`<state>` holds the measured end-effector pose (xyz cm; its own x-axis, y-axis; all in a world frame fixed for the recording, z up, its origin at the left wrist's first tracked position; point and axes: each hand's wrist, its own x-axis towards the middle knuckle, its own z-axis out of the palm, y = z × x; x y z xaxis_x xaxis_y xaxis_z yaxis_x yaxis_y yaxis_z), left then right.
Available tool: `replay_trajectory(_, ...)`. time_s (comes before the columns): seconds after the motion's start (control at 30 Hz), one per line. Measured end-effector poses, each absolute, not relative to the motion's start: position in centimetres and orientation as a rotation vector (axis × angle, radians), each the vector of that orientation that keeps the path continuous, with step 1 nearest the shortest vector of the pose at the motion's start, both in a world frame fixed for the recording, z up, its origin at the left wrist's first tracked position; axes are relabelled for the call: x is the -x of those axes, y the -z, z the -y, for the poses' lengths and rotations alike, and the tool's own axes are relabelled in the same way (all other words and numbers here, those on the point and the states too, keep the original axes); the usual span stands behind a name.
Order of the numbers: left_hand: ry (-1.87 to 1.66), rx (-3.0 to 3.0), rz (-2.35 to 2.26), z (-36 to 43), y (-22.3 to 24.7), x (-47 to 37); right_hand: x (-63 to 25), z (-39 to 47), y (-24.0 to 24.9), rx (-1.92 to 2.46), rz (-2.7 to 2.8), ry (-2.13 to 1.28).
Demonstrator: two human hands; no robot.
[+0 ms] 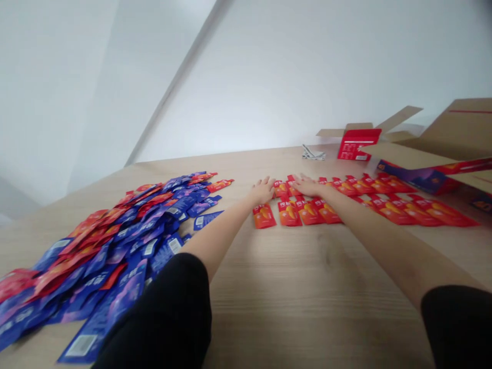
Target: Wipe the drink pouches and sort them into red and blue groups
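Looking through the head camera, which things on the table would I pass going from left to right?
A heap of blue and red pouches → the leftmost red pouch of the front row → a crumpled pale scrap → a small open red box → a big open cardboard box.

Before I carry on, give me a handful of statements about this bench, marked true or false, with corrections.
1. Red pouches lie in two rows on the table. True.
2. The left hand is inside a box. False: it is at the left end of the back row.
3. The right hand is over the back row. True.
4. The pile left of the rows is all red. False: blue pouches are mixed in.
5. The small red box has all its flaps shut. False: they stand open.
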<state>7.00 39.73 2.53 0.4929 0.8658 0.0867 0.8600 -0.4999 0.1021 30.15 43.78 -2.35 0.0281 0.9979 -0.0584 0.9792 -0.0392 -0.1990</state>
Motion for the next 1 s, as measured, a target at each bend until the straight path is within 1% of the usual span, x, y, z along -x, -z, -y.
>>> replay_trajectory(0.17,-0.126,-2.608,-1.61,-43.1,1.8,-9.8,-29.8,-45.4,4.6,2.191,2.163,-0.314)
replay_trajectory(0.3,-0.143,-2.598,-1.655,-45.3,3.2,-9.9,-29.3,-46.8,4.4,2.201,2.152,-0.358)
replay_trajectory(0.53,-0.187,-2.624,-1.697,-48.1,3.1,-8.6,-27.3,-49.6,3.8,2.106,2.16,-0.35)
replay_trajectory(0.77,-0.219,-2.625,-1.67,-48.4,2.8,-7.9,-26.9,-50.3,3.8,2.077,2.126,-0.324)
replay_trajectory(0.87,-0.253,-2.632,-1.646,-48.0,1.9,-8.0,-28.9,-48.9,3.0,2.101,2.051,-0.285)
replay_trajectory(1.0,-0.304,-2.669,-1.543,-47.0,0.4,-10.4,-35.2,-45.4,1.9,2.184,1.92,-0.185)
